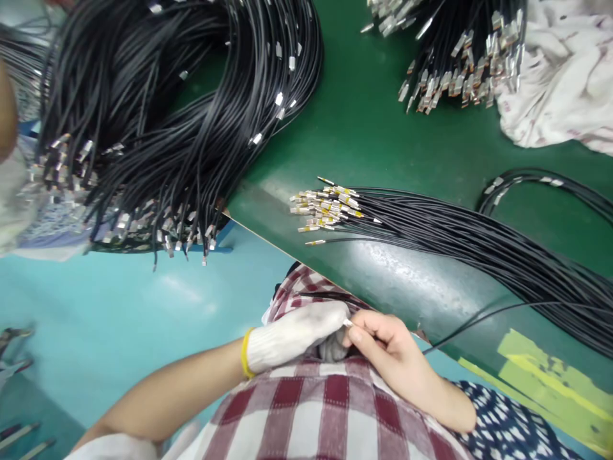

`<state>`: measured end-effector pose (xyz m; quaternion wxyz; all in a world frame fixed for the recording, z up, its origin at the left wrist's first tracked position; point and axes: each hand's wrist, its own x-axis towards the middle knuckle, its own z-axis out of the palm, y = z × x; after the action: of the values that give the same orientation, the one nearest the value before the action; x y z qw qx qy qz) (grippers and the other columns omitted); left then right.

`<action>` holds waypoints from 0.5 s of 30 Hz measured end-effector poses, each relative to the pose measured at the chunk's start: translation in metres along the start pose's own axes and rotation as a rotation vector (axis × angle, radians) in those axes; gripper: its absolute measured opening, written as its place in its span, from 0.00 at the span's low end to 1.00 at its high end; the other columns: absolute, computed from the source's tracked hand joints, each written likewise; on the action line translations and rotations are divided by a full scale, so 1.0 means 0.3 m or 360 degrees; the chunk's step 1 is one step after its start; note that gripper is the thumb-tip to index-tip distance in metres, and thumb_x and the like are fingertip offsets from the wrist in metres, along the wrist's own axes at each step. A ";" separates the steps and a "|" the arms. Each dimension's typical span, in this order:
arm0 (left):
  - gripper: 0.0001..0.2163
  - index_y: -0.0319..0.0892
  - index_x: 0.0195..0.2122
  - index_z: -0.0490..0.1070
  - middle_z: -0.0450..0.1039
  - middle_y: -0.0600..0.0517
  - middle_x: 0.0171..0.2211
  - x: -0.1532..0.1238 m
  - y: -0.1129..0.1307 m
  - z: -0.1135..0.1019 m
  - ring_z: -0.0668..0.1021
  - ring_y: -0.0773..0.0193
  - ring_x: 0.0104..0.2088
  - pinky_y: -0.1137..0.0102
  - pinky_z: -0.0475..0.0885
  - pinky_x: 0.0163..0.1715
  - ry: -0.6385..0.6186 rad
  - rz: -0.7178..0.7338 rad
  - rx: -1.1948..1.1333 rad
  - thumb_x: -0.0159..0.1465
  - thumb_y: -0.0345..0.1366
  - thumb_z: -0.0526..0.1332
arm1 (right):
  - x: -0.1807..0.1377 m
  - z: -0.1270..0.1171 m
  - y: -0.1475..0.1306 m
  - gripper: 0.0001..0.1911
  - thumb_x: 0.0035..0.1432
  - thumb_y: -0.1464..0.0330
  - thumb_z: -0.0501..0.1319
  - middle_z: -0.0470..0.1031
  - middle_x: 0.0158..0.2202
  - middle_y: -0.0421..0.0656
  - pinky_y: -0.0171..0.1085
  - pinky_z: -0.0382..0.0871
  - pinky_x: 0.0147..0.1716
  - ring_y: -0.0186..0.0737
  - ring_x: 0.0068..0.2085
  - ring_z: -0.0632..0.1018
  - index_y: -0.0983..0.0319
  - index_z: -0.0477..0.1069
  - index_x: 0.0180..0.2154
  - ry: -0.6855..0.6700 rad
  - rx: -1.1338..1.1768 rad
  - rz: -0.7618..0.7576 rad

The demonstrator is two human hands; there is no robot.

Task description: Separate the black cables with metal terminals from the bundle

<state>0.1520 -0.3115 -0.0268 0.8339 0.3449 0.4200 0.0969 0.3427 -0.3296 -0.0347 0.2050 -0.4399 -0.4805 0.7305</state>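
My left hand (297, 335) sits in a white glove (268, 348) with a yellow cuff, its fingers curled into a loose fist. The forearm (177, 390) is bare and reaches in from the lower left. My right hand (389, 352) is bare, thumb and forefinger (370, 323) pinched tight, their tips touching the gloved fingertips. My right wrist runs back into a dotted sleeve (502, 428). Both hands meet close before my body.

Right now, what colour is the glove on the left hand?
The glove is white with a yellow cuff, clearest in head view.
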 end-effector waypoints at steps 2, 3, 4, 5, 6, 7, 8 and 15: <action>0.20 0.42 0.26 0.59 0.62 0.55 0.24 0.018 0.013 -0.004 0.64 0.68 0.26 0.72 0.62 0.28 0.0038 0.0082 -0.0045 0.68 0.53 0.50 | 0.008 -0.007 -0.013 0.18 0.70 0.60 0.54 0.73 0.27 0.41 0.34 0.69 0.35 0.36 0.32 0.74 0.63 0.74 0.33 0.0002 0.0017 -0.0058; 0.20 0.42 0.26 0.60 0.62 0.55 0.24 0.025 0.017 -0.009 0.65 0.68 0.26 0.72 0.62 0.29 0.0059 0.0129 -0.0034 0.68 0.51 0.51 | 0.012 -0.010 -0.018 0.17 0.70 0.60 0.54 0.72 0.27 0.41 0.34 0.69 0.37 0.37 0.33 0.74 0.62 0.74 0.34 0.0003 0.0030 -0.0079; 0.19 0.42 0.25 0.60 0.63 0.55 0.24 0.031 0.020 -0.016 0.65 0.68 0.26 0.72 0.62 0.29 0.0073 0.0177 -0.0015 0.68 0.50 0.51 | 0.016 -0.011 -0.023 0.16 0.70 0.60 0.54 0.69 0.25 0.40 0.35 0.69 0.37 0.37 0.33 0.74 0.62 0.75 0.35 0.0010 0.0040 -0.0091; 0.19 0.41 0.25 0.61 0.63 0.55 0.24 0.036 0.022 -0.024 0.65 0.69 0.26 0.72 0.62 0.29 0.0074 0.0228 0.0001 0.69 0.50 0.51 | 0.019 -0.012 -0.025 0.16 0.70 0.61 0.54 0.66 0.23 0.38 0.35 0.68 0.37 0.37 0.33 0.73 0.62 0.75 0.36 0.0021 0.0049 -0.0094; 0.20 0.41 0.26 0.61 0.63 0.55 0.24 0.039 0.022 -0.030 0.65 0.69 0.26 0.72 0.62 0.30 0.0069 0.0272 0.0018 0.69 0.50 0.50 | 0.022 -0.012 -0.027 0.16 0.70 0.60 0.54 0.63 0.22 0.37 0.34 0.68 0.36 0.36 0.31 0.72 0.61 0.75 0.36 0.0034 0.0057 -0.0095; 0.20 0.41 0.26 0.62 0.63 0.55 0.24 0.042 0.022 -0.036 0.66 0.69 0.26 0.72 0.62 0.30 0.0065 0.0299 0.0029 0.69 0.50 0.50 | 0.025 -0.011 -0.026 0.15 0.70 0.60 0.55 0.61 0.21 0.36 0.34 0.67 0.35 0.36 0.30 0.70 0.61 0.75 0.36 0.0045 0.0070 -0.0090; 0.20 0.41 0.26 0.62 0.63 0.55 0.24 0.044 0.022 -0.040 0.66 0.69 0.26 0.72 0.62 0.30 0.0066 0.0309 0.0030 0.69 0.51 0.50 | 0.028 -0.009 -0.025 0.16 0.70 0.60 0.55 0.59 0.20 0.35 0.34 0.66 0.33 0.35 0.28 0.69 0.61 0.75 0.36 0.0054 0.0086 -0.0084; 0.22 0.42 0.24 0.60 0.63 0.55 0.22 0.047 0.051 -0.030 0.67 0.69 0.25 0.72 0.64 0.28 0.0106 0.0242 0.0066 0.67 0.53 0.51 | 0.042 0.000 -0.019 0.17 0.67 0.57 0.58 0.64 0.20 0.37 0.33 0.64 0.25 0.33 0.22 0.64 0.61 0.74 0.32 0.0143 0.0178 -0.0029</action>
<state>0.1558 -0.2894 -0.0293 0.8023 0.3895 0.4220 0.1628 0.3354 -0.3179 -0.0354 0.2571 -0.4557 -0.4332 0.7338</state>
